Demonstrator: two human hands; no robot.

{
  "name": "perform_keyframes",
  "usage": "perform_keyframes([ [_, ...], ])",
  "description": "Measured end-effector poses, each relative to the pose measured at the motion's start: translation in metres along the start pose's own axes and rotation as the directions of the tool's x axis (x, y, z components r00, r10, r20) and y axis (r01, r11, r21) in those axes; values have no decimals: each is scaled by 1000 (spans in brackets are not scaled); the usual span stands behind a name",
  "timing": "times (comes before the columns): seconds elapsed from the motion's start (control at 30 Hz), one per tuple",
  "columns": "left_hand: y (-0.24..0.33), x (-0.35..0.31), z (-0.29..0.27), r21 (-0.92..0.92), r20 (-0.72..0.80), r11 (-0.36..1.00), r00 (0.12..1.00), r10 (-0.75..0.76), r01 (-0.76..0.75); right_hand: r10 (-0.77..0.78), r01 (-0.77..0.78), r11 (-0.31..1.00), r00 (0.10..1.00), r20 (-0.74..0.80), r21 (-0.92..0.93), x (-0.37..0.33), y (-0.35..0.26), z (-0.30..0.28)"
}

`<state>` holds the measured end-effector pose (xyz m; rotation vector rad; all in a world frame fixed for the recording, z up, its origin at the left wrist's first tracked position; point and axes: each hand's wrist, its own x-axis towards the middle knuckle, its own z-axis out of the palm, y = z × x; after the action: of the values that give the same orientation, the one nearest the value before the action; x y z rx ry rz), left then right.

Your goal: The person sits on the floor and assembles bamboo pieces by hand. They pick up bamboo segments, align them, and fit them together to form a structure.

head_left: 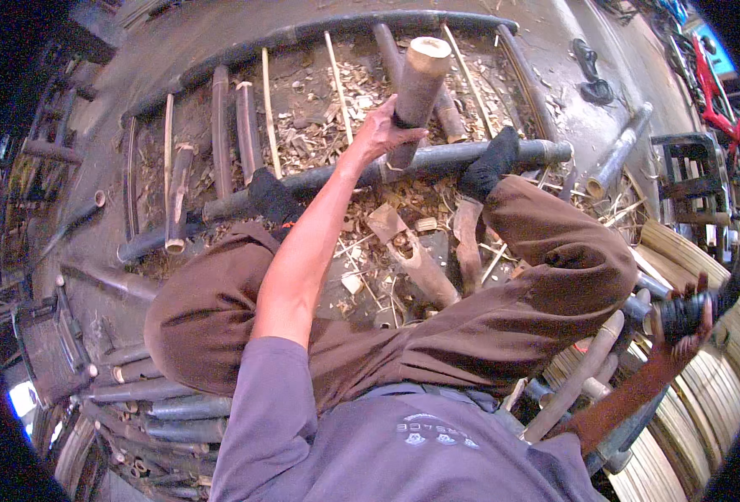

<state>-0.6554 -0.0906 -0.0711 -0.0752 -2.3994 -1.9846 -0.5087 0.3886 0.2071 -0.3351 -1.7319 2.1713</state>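
My left hand [378,134] is closed round a thick, dark brown bamboo section [418,88], its pale cut end facing up. The lower end of the section is by a long bamboo pole [345,176] lying across in front of me. Out at the right side, my right hand [679,330] is closed round a black-wrapped handle [683,314] of a tool; a dark part sticks out beyond it, too dim to name. My feet, in black coverings, are at the pole, and a split bamboo piece [420,268] lies between my legs.
Beyond the pole, bamboo lengths form a ladder-like frame [294,35] over scattered chips [303,109]. Bamboo poles [190,410] are heaped at the lower left, split slats [671,435] at the lower right. Black sandals [594,75] and a dark chair-like frame [694,180] stand right.
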Motion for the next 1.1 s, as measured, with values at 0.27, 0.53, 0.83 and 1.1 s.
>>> perform_keyframes([
  [0.27,-11,1,2,117,-18,993,1000,-3,5,101,-81,971,992,77,-225,-33,131,177],
  [0.53,9,-2,7,116,-36,989,995,-89,92,106,145,768,931,348,-623,-55,282,164],
  [0.83,34,-1,11,78,-37,960,963,-268,270,417,-1,691,817,397,-723,-74,316,167],
  [1.1,22,1,4,167,-6,981,995,-102,102,495,-34,654,775,393,-756,-77,325,169],
])
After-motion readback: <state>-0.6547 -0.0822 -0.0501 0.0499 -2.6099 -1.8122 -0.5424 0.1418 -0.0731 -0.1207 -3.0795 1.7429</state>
